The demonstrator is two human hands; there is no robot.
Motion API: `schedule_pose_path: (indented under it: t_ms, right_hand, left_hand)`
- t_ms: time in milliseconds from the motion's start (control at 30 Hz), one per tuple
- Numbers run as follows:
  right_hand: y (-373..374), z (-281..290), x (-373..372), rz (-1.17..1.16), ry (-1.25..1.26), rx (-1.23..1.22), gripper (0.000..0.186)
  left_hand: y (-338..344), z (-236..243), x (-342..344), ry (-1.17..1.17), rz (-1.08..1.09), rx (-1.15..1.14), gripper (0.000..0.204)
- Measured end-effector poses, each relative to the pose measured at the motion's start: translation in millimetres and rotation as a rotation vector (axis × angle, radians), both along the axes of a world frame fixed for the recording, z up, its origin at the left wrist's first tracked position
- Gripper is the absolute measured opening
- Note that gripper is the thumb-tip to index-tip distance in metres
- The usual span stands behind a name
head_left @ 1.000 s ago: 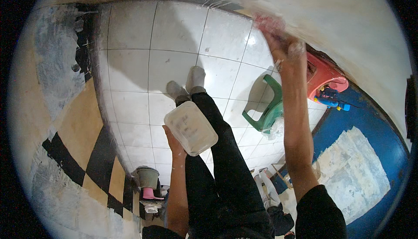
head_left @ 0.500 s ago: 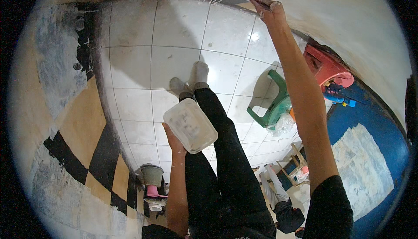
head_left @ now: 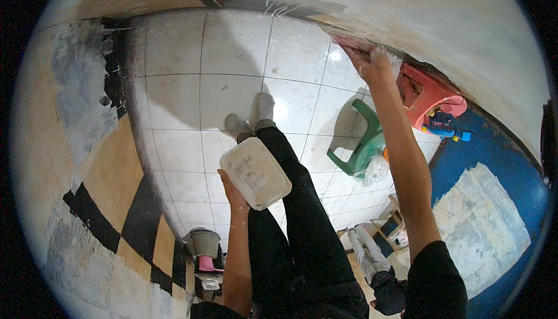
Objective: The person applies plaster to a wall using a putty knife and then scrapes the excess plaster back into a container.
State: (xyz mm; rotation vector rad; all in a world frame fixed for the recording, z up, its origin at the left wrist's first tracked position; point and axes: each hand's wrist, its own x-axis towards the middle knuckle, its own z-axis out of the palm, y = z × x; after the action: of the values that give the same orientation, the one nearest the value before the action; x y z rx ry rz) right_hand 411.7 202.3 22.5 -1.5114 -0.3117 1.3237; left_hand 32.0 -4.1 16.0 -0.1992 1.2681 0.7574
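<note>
- The left hand (head_left: 233, 192) holds a pale plastic tub (head_left: 256, 174) in front of the legs; its fingers are curled against the near left side, partly hidden beneath.
- The right hand (head_left: 369, 60) is reached out by the foot of the far wall (head_left: 418, 8), its fingers closed around what looks like a flat reddish spreader (head_left: 350, 43); whether the edge touches the wall is unclear.
- Done, judging by the pale, smeary coat: most of this wall's visible face.
- Apparently left: its dark and tan lower band (head_left: 247, 7), which shows bare stretches and thin white streaks.
- The left wall (head_left: 107, 194) looks only partly covered: grey-white patches lie beside plain tan and black shapes.
- A rough whitish patch (head_left: 482, 232) covers part of the blue panel (head_left: 465, 159).
- How much filling the tub holds, I cannot tell.
</note>
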Motion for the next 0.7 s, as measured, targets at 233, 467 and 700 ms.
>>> schedule_pose_path:
  t_ms: [233,467,700]
  right_hand:
    - [37.2,-50.7,56.9,-0.077,-0.087,0.209,0.044]
    - [-0.7,40.5,29.0,-0.557,0.425,0.171,0.036]
    - [-6.8,-0.6,10.7,-0.395,0.308,0.003,0.037]
  left_hand:
    - [-2.4,0.3,-3.3,0.074,-0.019,-0.068,0.077]
    - [1.2,5.8,-5.4,0.016,0.004,-0.073,0.075]
    - [-3.2,-1.6,0.5,0.021,-0.017,-0.046,0.077]
